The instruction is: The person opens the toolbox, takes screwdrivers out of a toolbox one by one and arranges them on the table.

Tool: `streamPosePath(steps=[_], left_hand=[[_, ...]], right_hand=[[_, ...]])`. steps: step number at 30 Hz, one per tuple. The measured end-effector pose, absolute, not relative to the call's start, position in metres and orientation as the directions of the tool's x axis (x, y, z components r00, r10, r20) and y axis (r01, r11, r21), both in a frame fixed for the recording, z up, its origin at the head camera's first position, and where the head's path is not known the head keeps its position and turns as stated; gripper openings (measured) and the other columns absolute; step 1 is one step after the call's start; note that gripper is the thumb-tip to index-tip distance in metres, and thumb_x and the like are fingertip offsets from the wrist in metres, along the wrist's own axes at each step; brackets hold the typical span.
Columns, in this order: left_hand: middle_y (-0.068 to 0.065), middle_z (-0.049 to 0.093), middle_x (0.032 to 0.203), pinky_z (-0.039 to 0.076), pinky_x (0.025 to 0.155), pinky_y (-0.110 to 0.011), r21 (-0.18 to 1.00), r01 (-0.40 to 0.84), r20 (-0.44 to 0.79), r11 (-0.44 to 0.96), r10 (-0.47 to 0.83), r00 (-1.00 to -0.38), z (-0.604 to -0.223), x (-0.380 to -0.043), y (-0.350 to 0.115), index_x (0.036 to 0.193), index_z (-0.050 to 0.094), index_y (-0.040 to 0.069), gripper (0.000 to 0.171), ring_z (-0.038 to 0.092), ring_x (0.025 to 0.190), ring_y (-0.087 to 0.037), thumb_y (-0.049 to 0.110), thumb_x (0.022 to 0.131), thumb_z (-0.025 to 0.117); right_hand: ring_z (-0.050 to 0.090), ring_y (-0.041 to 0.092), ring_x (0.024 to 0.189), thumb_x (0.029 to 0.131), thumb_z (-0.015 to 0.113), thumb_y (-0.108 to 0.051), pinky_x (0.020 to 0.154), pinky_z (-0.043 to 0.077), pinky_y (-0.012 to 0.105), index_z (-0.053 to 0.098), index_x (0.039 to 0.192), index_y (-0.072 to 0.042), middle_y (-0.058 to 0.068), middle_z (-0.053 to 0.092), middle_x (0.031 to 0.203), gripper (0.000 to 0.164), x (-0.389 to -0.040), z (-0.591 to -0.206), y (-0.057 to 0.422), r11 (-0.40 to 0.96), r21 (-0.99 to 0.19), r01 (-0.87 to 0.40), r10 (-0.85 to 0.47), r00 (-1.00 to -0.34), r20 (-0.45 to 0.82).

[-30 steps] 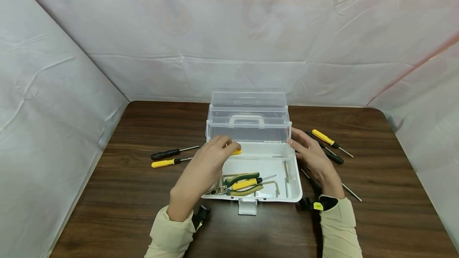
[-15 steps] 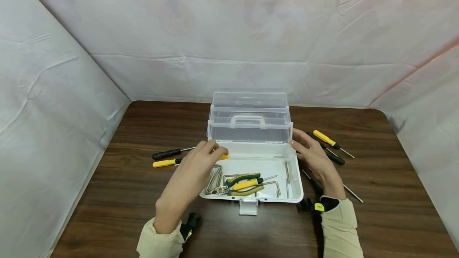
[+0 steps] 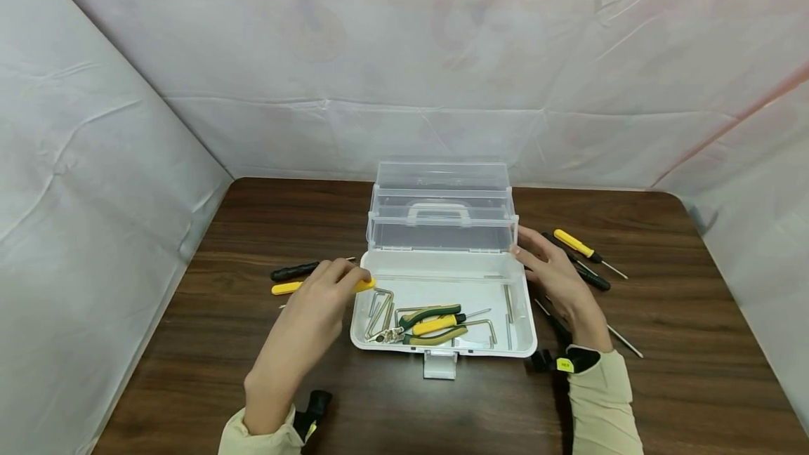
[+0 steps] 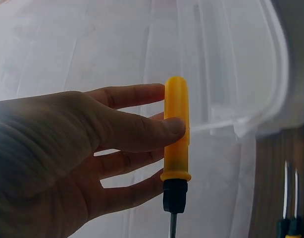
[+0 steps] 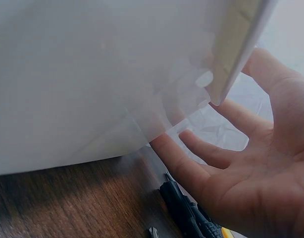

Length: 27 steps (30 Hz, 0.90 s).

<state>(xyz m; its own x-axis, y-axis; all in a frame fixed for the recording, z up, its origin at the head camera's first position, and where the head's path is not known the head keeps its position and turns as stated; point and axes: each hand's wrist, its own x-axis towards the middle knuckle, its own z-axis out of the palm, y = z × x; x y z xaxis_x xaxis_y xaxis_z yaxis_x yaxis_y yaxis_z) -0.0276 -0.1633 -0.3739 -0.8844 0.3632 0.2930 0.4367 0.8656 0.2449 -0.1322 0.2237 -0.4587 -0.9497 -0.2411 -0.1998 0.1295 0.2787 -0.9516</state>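
My left hand is at the left rim of the white toolbox. It pinches a yellow-handled screwdriver between thumb and fingers, its shaft pointing down in the left wrist view. At the box's back right corner my right hand touches the wall with nearly straight fingers, thumb by the rim. The clear lid stands raised behind. Inside the box lie green-handled pliers, a yellow screwdriver and several hex keys.
Left of the box lie a black screwdriver and a yellow one, partly behind my left hand. To the right are another yellow screwdriver and a black one. A white sheet walls the table's back and sides.
My left hand has moved left and toward me with the yellow screwdriver, from over the box's back part to its left rim. The right hand stays at the corner.
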Motion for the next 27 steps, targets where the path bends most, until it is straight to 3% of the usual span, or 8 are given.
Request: streamPosePath(steps=[7, 13, 27], left_hand=[[-0.002, 0.068, 0.108, 0.058, 0.073, -0.036, 0.278, 0.382, 0.284, 0.881, 0.304, -0.909, -0.386, -0.024, -0.184, 0.113, 0.072, 0.012, 0.044, 0.065, 0.105, -0.024, -0.02, 0.083, 0.073], [-0.005, 0.069, 0.107, 0.059, 0.078, -0.044, 0.299, 0.337, 0.267, 0.893, 0.26, -0.928, -0.4, -0.024, -0.198, 0.111, 0.072, 0.01, 0.039, 0.067, 0.105, -0.028, -0.017, 0.084, 0.075], [-0.011, 0.068, 0.106, 0.059, 0.084, -0.05, 0.287, 0.3, 0.194, 0.91, 0.252, -0.948, -0.426, -0.028, -0.212, 0.107, 0.072, 0.008, 0.038, 0.067, 0.104, -0.033, -0.022, 0.084, 0.068]], right_hand=[[0.049, 0.033, 0.14, 0.107, 0.058, -0.041, 0.101, 0.055, 0.036, 0.035, 0.164, -0.018, 0.013, 0.029, 0.17, 0.065, -0.133, -0.459, 0.224, 0.284, -0.95, 0.13, -0.238, -0.95, -0.202], [0.047, 0.035, 0.141, 0.107, 0.059, -0.041, 0.099, 0.056, 0.033, 0.034, 0.164, -0.018, 0.013, 0.029, 0.17, 0.066, -0.133, -0.459, 0.224, 0.28, -0.95, 0.136, -0.234, -0.95, -0.205], [0.044, 0.037, 0.144, 0.107, 0.059, -0.04, 0.105, 0.053, 0.045, 0.036, 0.163, -0.019, 0.013, 0.029, 0.17, 0.065, -0.133, -0.461, 0.225, 0.269, -0.954, 0.134, -0.238, -0.95, -0.201]])
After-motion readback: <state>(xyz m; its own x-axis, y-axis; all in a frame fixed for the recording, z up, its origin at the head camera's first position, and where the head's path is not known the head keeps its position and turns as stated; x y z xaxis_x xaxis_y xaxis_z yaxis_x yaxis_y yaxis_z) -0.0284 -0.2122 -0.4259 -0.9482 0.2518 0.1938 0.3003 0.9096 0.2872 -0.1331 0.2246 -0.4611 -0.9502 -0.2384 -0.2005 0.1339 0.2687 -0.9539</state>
